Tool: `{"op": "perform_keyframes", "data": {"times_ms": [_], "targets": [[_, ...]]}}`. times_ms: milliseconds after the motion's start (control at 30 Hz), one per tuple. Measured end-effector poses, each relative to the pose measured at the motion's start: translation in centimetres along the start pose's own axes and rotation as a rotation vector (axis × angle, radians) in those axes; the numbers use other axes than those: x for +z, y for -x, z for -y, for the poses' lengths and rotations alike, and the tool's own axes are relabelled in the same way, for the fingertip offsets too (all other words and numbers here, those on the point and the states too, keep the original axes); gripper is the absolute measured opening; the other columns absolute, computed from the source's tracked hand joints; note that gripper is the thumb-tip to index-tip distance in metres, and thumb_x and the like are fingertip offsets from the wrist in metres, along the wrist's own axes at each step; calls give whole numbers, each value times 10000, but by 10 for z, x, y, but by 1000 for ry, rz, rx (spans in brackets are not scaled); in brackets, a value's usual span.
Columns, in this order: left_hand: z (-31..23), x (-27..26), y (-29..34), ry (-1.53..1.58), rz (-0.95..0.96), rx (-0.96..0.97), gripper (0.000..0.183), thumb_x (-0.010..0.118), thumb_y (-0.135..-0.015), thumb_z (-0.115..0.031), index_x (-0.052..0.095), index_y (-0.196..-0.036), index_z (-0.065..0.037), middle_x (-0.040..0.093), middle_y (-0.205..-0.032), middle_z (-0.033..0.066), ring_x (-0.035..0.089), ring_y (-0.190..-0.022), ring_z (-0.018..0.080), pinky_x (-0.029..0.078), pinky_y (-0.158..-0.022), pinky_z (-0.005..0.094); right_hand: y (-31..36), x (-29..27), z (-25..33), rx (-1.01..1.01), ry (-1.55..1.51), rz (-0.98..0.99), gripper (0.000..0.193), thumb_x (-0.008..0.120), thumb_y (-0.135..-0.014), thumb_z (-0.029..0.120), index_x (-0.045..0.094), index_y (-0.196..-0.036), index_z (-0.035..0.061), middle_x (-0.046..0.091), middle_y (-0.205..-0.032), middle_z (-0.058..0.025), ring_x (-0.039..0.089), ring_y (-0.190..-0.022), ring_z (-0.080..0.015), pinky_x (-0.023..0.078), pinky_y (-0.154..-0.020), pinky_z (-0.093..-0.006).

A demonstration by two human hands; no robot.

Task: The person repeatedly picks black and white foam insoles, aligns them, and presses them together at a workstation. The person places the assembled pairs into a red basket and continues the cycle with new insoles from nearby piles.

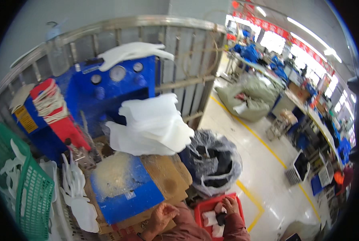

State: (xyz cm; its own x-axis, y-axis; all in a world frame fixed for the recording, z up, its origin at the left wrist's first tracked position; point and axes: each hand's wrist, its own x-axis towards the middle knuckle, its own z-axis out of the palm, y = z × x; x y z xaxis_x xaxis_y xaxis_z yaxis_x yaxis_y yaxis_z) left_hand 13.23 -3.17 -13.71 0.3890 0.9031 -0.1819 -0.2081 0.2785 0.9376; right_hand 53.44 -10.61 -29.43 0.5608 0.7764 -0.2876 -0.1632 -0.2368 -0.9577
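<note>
Likely placed close to the body for easy reach, the red bin (205,204) holds small white pieces (208,218), with the right hand (230,205), fingers bent, over its right side and the left hand (162,217), fingers curled, left of it, though whether either grips anything I cannot tell.

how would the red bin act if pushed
The red bin would probably keep its shape, given its crisp rim. Being boxy, it seems unlikely to roll. It may feel light, with only small pieces showing inside.
</note>
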Motion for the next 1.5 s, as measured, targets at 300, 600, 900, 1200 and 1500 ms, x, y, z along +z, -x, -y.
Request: {"op": "perform_keyframes", "data": {"times_ms": [300, 600, 900, 1200, 1500], "targets": [[-10, -23, 15, -98, 58, 56, 171, 704, -1019, -140, 697, -1058, 26, 782, -1018, 120, 746, -932, 176, 597, -838, 307, -50, 249, 292, -749, 387, 413, 113, 697, -973, 98, 735, -1053, 28, 713, -894, -22, 640, -822, -78, 523, -761, -257], [-50, -41, 55, -125, -54, 6, 139, 616, -1067, -113, 652, -1113, 13, 766, -1032, 143, 738, -987, 191, 587, -897, 312, -161, 197, 233, -582, 598, 147, 263, 693, -949, 221, 767, -1105, 22, 780, -920, -142, 745, -838, -204, 565, -779, -336], [-40, -36, 31, -143, 24, -67, 138, 598, -1073, -97, 627, -1090, 37, 765, -1029, 176, 750, -970, 218, 612, -894, 347, -214, 130, 90, -438, 918, 99, 321, 705, -928, 208, 745, -1207, 56, 778, -1109, -151, 747, -1027, -301, 563, -936, -371], [-32, -21, 11, -36, 36, -217, 117, 664, -1032, -64, 607, -1013, 36, 766, -982, 192, 752, -945, 206, 620, -860, 343, -85, 206, 37, -48, 977, 855, 355, 581, -1004, 376, 693, -1228, 124, 753, -1083, -209, 729, -1045, -349, 567, -898, -448], [-23, -16, -1, 2, 66, -250, 184, 734, -996, -113, 624, -1002, 33, 765, -939, 195, 750, -896, 216, 621, -834, 368, -197, 156, 115, -589, 698, 229, 394, 721, -870, 56, 700, -1263, 82, 728, -1117, -134, 705, -1041, -333, 556, -951, -406]]}}
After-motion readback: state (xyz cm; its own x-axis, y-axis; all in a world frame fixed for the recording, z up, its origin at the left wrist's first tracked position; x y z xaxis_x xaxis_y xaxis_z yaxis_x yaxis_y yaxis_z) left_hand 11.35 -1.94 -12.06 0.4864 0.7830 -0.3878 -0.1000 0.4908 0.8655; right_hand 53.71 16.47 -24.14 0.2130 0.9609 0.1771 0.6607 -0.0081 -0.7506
